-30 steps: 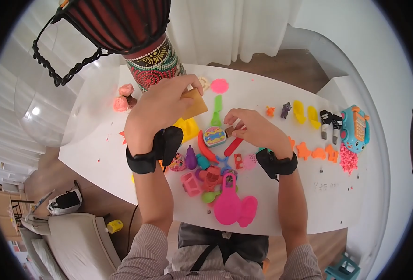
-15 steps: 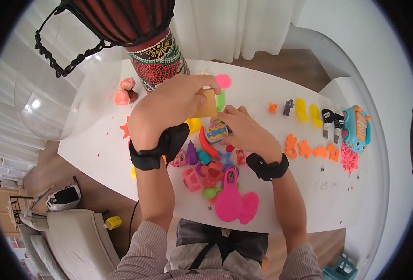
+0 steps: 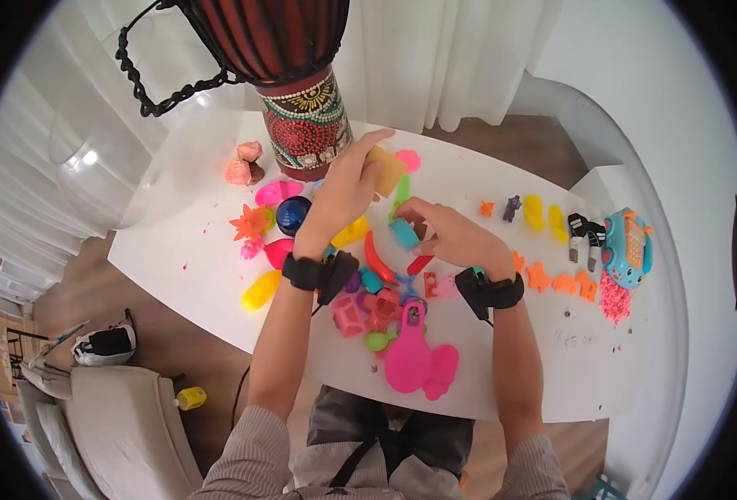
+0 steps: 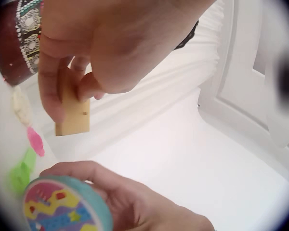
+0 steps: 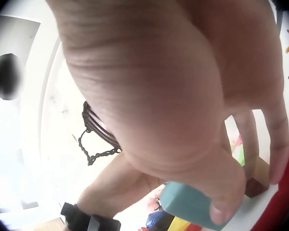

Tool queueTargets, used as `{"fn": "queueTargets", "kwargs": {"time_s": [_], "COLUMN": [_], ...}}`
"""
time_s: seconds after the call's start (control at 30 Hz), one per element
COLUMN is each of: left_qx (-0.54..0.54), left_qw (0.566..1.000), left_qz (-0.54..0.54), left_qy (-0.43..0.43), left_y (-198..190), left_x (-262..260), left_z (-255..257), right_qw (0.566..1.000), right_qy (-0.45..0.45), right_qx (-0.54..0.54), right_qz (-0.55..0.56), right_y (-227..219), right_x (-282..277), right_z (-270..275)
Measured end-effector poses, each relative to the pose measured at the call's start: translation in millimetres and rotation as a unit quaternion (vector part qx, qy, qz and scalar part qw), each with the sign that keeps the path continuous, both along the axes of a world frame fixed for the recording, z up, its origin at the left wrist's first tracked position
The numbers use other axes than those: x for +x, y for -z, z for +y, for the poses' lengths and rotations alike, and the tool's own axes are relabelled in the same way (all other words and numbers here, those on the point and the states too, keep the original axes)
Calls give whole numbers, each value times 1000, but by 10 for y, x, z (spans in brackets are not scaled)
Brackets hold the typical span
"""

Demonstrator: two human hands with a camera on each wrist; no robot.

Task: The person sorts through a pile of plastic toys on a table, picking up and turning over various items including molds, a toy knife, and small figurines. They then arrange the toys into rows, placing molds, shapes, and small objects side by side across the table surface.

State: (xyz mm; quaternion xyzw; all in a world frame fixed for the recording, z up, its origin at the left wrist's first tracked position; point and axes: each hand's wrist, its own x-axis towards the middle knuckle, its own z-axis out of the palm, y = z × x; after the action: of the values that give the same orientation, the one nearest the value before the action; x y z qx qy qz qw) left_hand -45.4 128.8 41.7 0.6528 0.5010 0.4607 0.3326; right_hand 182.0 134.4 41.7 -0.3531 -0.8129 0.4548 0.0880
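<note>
My left hand pinches a pale wooden block between thumb and fingers, above the table in front of the drum. The same wooden block shows its flat face in the left wrist view. My right hand grips a teal-sided round toy, tipped up on edge. Its face, a colourful printed pattern, is turned to the left wrist camera, where the round toy is cut off by the frame. By the right fingertips sits a brown wooden block, partly hidden by the hand.
The painted drum stands at the back left. Toys lie around the hands: a red chili pepper, a pink spoon-like toy, a dark blue ball. A toy telephone and orange shapes line the right side.
My right hand has closed on the round toy and tipped it from flat to on edge. My left hand has moved slightly right with the pale block, uncovering the blue ball.
</note>
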Motion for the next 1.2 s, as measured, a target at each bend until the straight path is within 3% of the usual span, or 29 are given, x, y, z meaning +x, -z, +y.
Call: {"fn": "queueTargets", "kwargs": {"time_s": [0.1,0.2,0.33,0.53,0.6,0.73,1.03,1.2], "left_qx": [19,32,55,14,-8,30,14,49], "left_qw": [995,994,991,984,983,984,976,967], "left_qz": [-100,-99,-119,-170,-167,-138,-186,-166], "left_qy": [-2,-35,-30,57,76,109,115,187], "left_y": [176,253,196,53,48,111,-53,0], "left_x": [-2,-32,38,320,348,383,415,404], "left_z": [-23,-29,-138,-325,-354,-341,-436,-455], "right_qw": [993,991,975,949,921,921,943,922], "right_qy": [9,37,70,132,187,192,186,212], "right_qx": [-77,-17,-18,-21,45,100,142,230], "right_qz": [91,128,209,285,338,325,235,227], "right_y": [-31,-27,212,239,247,147,79,97], "right_x": [43,20,83,236,256,310,361,411], "right_z": [-12,-135,-285,-525,-580,-604,-689,-704]}}
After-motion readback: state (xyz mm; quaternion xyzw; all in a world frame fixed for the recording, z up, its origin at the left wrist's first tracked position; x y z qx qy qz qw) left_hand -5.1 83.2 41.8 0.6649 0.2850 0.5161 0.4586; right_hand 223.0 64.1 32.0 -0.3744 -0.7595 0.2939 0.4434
